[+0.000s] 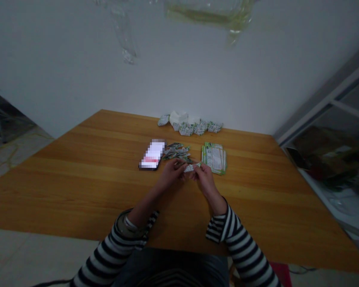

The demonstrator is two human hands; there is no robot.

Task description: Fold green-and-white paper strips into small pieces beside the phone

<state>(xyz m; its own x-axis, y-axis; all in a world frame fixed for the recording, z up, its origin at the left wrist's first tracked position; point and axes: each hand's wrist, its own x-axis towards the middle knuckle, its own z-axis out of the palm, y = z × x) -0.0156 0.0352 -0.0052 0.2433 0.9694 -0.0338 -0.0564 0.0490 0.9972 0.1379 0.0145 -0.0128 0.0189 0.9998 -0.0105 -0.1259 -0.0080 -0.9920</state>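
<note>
Left hand (170, 175) and right hand (206, 179) pinch one folded wrapper (190, 168). One phone (152, 154) at 11 o'clock, one wrapper pile (176, 151) at 12, one card stack (214, 158) at 1.

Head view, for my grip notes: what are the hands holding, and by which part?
The left hand and right hand hold a folded white-and-green paper piece between their fingers, one at each end. The exact finger placement is too small to tell.
</note>
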